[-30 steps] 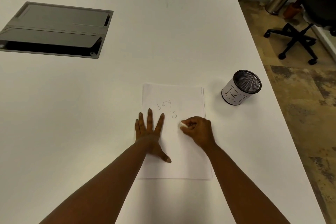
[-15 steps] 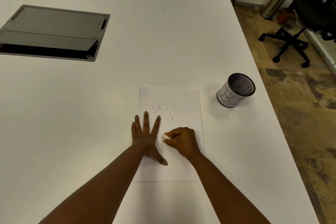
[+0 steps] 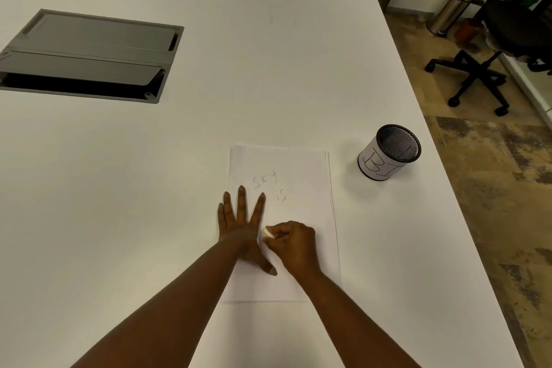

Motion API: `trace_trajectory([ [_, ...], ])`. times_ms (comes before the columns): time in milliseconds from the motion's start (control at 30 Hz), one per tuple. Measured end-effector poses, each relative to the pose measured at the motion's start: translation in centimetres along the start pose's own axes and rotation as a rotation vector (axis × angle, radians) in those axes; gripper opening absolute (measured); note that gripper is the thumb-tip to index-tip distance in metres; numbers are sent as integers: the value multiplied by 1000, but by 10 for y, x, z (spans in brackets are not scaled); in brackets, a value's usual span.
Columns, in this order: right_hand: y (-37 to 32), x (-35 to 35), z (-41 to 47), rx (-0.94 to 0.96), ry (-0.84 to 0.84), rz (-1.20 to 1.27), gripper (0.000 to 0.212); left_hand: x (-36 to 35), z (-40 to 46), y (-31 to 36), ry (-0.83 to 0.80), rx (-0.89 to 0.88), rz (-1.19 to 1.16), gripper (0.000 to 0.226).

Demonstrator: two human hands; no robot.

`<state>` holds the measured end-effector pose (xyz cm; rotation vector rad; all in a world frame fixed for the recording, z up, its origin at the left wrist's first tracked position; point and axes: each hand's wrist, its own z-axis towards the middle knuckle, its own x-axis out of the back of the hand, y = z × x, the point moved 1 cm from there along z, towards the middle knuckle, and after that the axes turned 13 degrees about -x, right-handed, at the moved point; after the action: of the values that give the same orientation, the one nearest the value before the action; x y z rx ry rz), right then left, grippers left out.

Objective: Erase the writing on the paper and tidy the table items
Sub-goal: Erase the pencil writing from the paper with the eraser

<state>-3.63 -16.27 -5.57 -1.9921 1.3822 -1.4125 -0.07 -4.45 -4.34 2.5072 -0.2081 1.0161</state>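
Observation:
A white sheet of paper (image 3: pixel 301 176) lies on the white table (image 3: pixel 268 69), with faint pencil words "sky" and "is" in its upper half. My left hand (image 3: pixel 242 227) presses flat on the paper's left side, fingers spread and straight. Beside it, my right hand (image 3: pixel 294 243) pinches a small white eraser (image 3: pixel 268 232) against the paper, just right of the left hand and below the word "is".
A black mesh pen cup (image 3: pixel 388 154) with a white label stands right of the paper, near the table's right edge. A grey cable hatch (image 3: pixel 86 54) is set into the table at the far left. Office chair and metal bins stand on the floor beyond.
My right hand has slid the eraser leftward and down across the paper, from beside "is" to next to my left hand. The left hand stays pressed flat.

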Motion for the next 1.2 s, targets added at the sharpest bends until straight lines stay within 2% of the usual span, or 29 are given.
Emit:
trace_trajectory([
  [100, -2, 13, 6, -6, 9, -34, 27, 0, -1, -1, -6, -14, 1, 146],
  [267, -6, 48, 34, -46, 173, -45, 25, 0, -1, -2, -13, -18, 7, 146],
  [434, -8, 46, 34, -95, 273, 6, 21, -1, 0, -3, -6, -19, 6, 147],
  [634, 0, 3, -2, -1, 57, 8, 26, -2, 2, -2, 14, -18, -7, 148],
  [767, -3, 14, 7, 46, 78, -63, 27, -2, 1, -2, 14, -32, 9, 145],
  [967, -12, 32, 29, -11, 203, -25, 26, -8, 4, -7, 62, -33, -18, 150],
  [1201, -10, 40, 28, -116, 123, -8, 26, -17, -7, -11, 140, -115, -40, 154],
])
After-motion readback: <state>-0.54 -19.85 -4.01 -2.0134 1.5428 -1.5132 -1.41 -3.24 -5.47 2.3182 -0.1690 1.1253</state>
